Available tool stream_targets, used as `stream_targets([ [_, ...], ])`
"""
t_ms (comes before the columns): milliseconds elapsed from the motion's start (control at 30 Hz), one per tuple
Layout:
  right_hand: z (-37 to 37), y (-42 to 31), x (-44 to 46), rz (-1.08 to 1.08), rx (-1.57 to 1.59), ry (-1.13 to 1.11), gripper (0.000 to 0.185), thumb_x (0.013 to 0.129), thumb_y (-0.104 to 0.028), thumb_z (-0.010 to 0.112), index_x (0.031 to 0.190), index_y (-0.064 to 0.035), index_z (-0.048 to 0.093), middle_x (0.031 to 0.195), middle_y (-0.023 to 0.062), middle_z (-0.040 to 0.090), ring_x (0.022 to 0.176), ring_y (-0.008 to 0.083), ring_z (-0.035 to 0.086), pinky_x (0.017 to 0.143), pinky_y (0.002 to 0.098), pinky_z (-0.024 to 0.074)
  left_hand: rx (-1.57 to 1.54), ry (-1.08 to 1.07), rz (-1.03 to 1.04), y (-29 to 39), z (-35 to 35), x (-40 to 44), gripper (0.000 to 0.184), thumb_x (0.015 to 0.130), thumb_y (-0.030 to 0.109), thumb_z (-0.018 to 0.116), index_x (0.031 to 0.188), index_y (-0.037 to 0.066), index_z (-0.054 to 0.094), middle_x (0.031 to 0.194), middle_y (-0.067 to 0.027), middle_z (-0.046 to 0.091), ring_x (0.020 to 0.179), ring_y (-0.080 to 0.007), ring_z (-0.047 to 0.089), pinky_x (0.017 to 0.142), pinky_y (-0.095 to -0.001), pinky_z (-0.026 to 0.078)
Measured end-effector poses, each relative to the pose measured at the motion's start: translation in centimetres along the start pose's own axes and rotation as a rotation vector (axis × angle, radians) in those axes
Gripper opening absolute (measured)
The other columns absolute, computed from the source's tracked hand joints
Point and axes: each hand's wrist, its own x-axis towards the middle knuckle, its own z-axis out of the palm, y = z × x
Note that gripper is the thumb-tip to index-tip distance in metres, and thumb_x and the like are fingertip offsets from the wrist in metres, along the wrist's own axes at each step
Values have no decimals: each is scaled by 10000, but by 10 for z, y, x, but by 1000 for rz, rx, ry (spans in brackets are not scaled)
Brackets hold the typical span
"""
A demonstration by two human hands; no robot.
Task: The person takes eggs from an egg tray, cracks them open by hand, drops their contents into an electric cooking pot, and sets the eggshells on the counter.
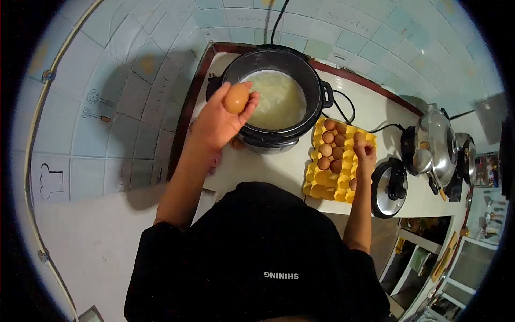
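Observation:
My left hand [219, 122] is raised over the near left rim of a black electric cooker [315, 107], its fingers wrapped around a brown egg [236, 99]. Cloudy, pale yellowish liquid [279, 99] lies inside the pot. To the right of the cooker, my right hand [366, 156] reaches over the right side of a yellow egg tray [322, 190]. Its fingers are bent around what looks like another brown egg [359, 138], partly hidden by them. Several brown eggs [328, 138] sit in the tray's cups, and some front cups hold none.
A round lid with a black handle [396, 188] lies right of the tray. Beyond it stand a shiny metal pot [437, 145] and a ladle [422, 159]. A black cord [348, 107] runs behind the tray. Tiled walls [107, 123] border the counter at the back and left.

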Motion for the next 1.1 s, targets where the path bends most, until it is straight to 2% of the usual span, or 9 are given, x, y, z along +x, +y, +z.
stream_targets([
  [167,78,-116,-45,48,369,-214,427,807,-176,607,1172,-5,465,1060,135,541,915,213,576,855,330,451,266,-42,-48,-18,8,15,451,938,399,371,1157,28,508,971,-124,588,665,-112,459,581,-211,380],
  [267,131,-186,-77,-51,266,-405,531,816,-104,540,1304,-5,357,1120,140,513,953,231,569,890,325,428,289,-105,-93,-28,13,25,428,933,385,385,1128,32,527,972,-124,591,615,-105,438,554,-213,365],
  [467,195,-213,-95,-905,-213,-317,465,763,-38,621,1195,3,454,1105,152,488,1032,279,496,858,332,429,289,47,-77,-45,23,31,328,896,371,477,1095,117,535,1002,-41,580,787,-127,516,668,-245,425],
  [533,205,-212,-90,-877,-373,-451,450,764,-37,625,1183,-2,463,1082,165,498,986,299,520,818,333,443,251,137,-31,-50,23,33,301,889,364,497,1077,132,536,1002,-23,579,810,-131,515,685,-260,425],
  [700,204,-209,-94,-533,113,-407,454,776,-45,624,1199,-3,464,1104,150,513,966,272,546,815,319,454,315,55,-70,-39,21,28,321,910,396,439,1024,115,543,909,-28,568,673,-126,483,555,-237,377],
  [833,204,-213,-86,-885,-363,-469,414,794,-69,616,1181,-5,483,1078,147,534,972,266,543,840,314,436,305,128,-44,-50,26,32,330,914,395,431,1034,106,536,891,-24,557,644,-128,479,545,-238,370],
  [933,205,-204,-83,-666,-146,-489,403,822,-111,609,1193,-18,485,1064,135,550,920,237,566,815,304,453,316,146,-65,-51,24,33,334,911,390,441,1080,113,521,938,-30,551,731,-140,490,592,-255,398],
  [1000,203,-210,-82,-268,200,-587,381,862,-173,567,1191,0,481,1077,129,554,901,202,578,816,287,463,321,106,-121,-44,18,33,310,910,363,458,1118,137,493,1059,-36,551,895,-150,515,661,-277,433],
  [1100,196,-207,-75,151,518,-736,391,896,-257,512,1163,27,484,1053,143,575,854,176,596,796,285,482,218,-25,-81,-36,11,32,308,909,356,464,1074,102,521,1028,-48,566,868,-161,536,657,-281,438],
])
